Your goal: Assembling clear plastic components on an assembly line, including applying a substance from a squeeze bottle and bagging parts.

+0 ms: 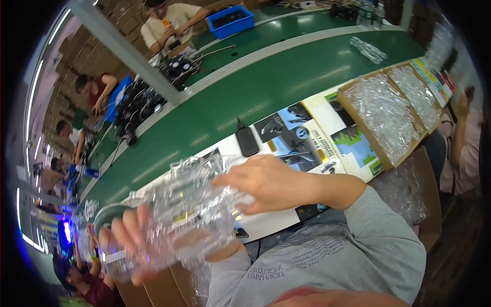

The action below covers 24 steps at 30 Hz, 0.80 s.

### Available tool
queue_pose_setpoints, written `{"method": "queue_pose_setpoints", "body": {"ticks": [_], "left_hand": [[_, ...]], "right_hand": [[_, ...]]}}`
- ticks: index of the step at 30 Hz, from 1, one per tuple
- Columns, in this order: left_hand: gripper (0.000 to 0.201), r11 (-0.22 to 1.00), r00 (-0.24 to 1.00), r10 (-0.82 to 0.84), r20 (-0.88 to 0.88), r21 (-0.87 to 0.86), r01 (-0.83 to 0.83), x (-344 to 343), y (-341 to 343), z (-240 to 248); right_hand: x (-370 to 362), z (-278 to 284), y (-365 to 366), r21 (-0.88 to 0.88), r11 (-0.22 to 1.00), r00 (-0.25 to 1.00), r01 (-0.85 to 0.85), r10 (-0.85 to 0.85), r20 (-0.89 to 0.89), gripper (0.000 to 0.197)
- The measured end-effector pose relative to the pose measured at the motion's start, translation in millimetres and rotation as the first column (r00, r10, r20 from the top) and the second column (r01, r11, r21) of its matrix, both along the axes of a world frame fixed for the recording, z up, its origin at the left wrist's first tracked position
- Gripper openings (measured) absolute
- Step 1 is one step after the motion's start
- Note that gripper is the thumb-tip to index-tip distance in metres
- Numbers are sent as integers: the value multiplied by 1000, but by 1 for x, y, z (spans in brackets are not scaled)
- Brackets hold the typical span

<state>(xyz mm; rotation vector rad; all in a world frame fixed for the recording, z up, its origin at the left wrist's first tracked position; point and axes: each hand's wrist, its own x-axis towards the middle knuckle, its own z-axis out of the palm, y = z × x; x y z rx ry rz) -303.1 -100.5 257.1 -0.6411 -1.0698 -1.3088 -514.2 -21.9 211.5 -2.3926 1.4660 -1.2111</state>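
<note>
In front of me I hold a bunch of clear moulded plastic trays (192,217), tilted above the near edge of the bench and partly blurred. My left hand (128,238) is closed round their left end, fingers over the front. At the upper right end my right hand (261,181) grips them, thumb and fingers bent onto the plastic. A black power adapter (247,141) lies just beyond my right hand, on a white sheet with printed pictures (291,135). How many trays are nested together I cannot tell.
An open cardboard box (353,115) of clear plastic pieces stands at the right. Beyond the sheet runs a green conveyor belt (215,110) with a metal rail. A grey post (123,48) rises at left. Several people work around; a blue bin (231,23) sits far back.
</note>
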Motion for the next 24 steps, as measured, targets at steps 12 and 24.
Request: {"method": "queue_pose_setpoints", "body": {"ticks": [12,24], "left_hand": [[28,965,939,260,225,-89,-246,19,53,5],[72,948,947,316,63,24,-318,18,32,-3]], "right_hand": [[14,-12,12,-56,989,984,-138,143,104,42],[12,-6,16,25,994,988,-107,103,119,36]]}}
